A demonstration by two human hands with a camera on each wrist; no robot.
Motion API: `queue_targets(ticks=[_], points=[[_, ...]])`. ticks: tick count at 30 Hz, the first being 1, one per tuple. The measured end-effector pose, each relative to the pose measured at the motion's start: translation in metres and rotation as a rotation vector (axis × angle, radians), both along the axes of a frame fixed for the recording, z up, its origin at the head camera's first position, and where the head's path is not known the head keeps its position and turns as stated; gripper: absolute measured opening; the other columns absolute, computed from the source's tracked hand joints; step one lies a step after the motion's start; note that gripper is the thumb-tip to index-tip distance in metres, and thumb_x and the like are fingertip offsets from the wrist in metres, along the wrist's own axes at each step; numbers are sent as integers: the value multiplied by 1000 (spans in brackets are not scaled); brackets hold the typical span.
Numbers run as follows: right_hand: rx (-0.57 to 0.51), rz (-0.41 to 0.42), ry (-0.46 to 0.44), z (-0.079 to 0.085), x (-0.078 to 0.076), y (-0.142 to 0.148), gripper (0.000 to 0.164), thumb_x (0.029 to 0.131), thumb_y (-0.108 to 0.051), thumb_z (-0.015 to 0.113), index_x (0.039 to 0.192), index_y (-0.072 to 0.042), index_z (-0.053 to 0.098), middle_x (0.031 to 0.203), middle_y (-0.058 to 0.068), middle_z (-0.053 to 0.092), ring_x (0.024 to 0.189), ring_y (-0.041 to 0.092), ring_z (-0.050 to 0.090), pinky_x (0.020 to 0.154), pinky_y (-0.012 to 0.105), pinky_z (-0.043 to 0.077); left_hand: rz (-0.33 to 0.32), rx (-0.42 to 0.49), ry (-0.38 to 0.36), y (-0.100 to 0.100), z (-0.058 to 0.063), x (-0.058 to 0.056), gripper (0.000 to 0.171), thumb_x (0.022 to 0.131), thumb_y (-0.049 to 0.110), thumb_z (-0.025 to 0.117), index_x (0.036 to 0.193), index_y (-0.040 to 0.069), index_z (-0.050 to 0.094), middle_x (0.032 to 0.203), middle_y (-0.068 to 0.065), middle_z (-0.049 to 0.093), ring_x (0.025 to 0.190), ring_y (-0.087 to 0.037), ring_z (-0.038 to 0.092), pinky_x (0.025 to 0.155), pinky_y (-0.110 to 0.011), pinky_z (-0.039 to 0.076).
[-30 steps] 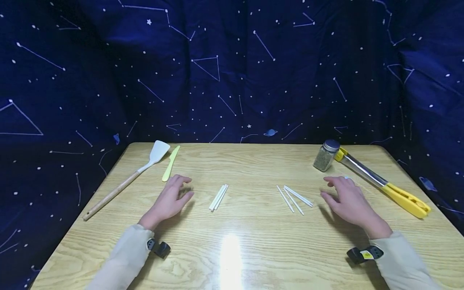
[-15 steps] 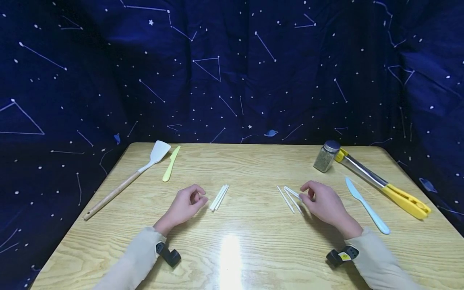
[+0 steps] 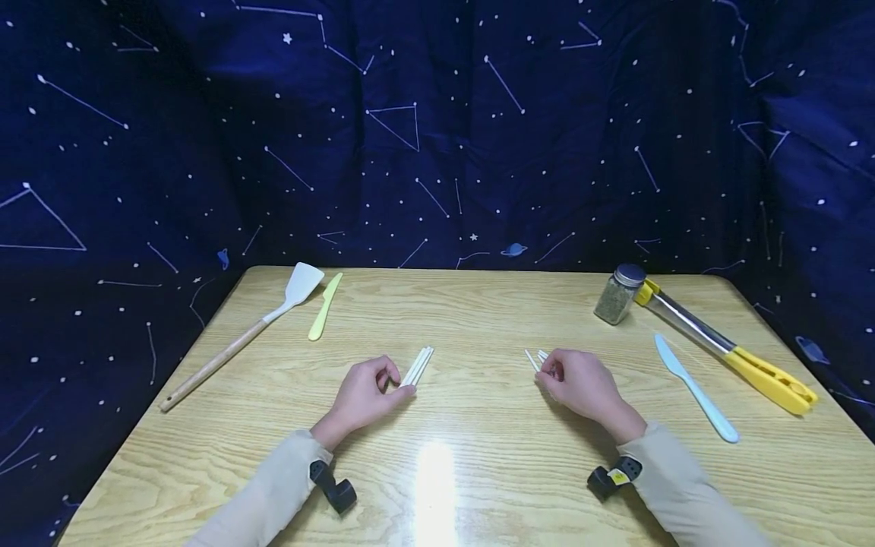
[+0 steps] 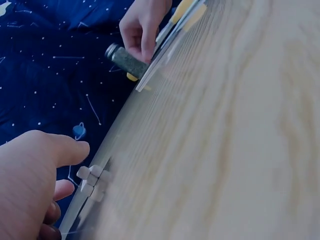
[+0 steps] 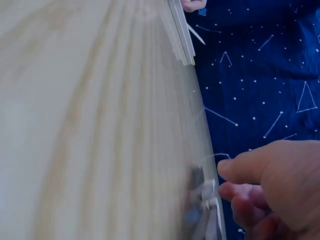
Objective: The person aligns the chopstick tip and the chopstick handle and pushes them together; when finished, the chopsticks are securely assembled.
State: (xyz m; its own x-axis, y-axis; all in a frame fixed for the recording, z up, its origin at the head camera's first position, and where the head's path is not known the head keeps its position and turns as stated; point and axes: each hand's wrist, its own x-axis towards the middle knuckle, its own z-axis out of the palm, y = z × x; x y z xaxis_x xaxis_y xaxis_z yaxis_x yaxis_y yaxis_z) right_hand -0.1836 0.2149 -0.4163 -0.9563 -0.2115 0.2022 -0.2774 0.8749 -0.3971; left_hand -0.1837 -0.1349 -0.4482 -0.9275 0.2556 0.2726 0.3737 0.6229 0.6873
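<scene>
My left hand (image 3: 361, 395) is at a small bundle of white sticks (image 3: 421, 366) on the left of the table's middle. Its thumb overlaps the bundle's near end. In the left wrist view the stick ends (image 4: 91, 181) show just beyond the parted thumb and fingers. My right hand (image 3: 579, 386) hovers low over a second, spread group of white sticks (image 3: 532, 360), hiding most of them. The right wrist view has bent fingers and a thumb (image 5: 245, 167) beside the blurred ends of those sticks (image 5: 209, 192), with no grip visible.
A spatula (image 3: 241, 343) and a yellow-green knife (image 3: 325, 307) lie at left on the wooden table (image 3: 273, 494). At right are a spice jar (image 3: 618, 295), yellow-handled tongs (image 3: 724, 346) and a light blue knife (image 3: 696, 387). A dark starry cloth (image 3: 437, 152) hangs behind.
Both hands have moved inward, the left rightward to its bundle and the right leftward over its sticks. The right fingers have drawn in. The light blue knife, hidden before, has come into view.
</scene>
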Motion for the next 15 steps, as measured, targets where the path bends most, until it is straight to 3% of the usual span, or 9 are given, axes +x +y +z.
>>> queue_targets(ticks=[9,15], points=[[49,-20,22,0,-5,-6,14,81,-16,72,73,-12,60,60,-4,55,53,10,45,47,27,35,-11,-31,24,4,-3,1,21,79,25,77,71,16,59,56,9,39,48,-2,33,50,-20,32],[122,-32,-22,1,-6,-11,17,82,-16,70,71,-12,58,60,-2,53,52,13,46,45,27,34,7,-25,13,4,-3,1,20,80,20,75,69,16,59,56,9,39,48,-3,34,50,-20,31]])
